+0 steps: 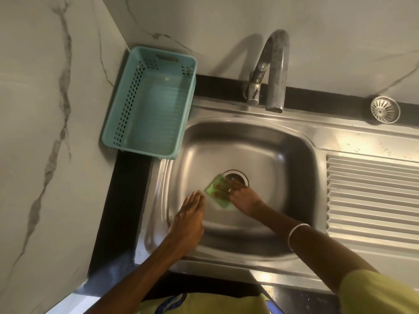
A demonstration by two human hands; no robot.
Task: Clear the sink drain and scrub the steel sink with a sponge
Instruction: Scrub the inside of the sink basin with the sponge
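The steel sink (283, 155) fills the middle of the view, its round drain opening (237, 176) uncovered at the basin floor. My right hand (242, 197) presses a green sponge (215, 192) flat against the basin floor just left of the drain; the sponge is blurred. My left hand (189, 219) lies flat with fingers together on the basin's left slope, holding nothing, its fingertips close to the sponge. The metal drain strainer (385, 109) rests on the sink's back ledge at the far right.
A curved steel faucet (274, 71) arches over the basin's back edge. A teal plastic basket (149, 105) stands on the counter at the back left, overhanging the sink rim. The ribbed drainboard (371, 196) lies to the right. Marble walls enclose the corner.
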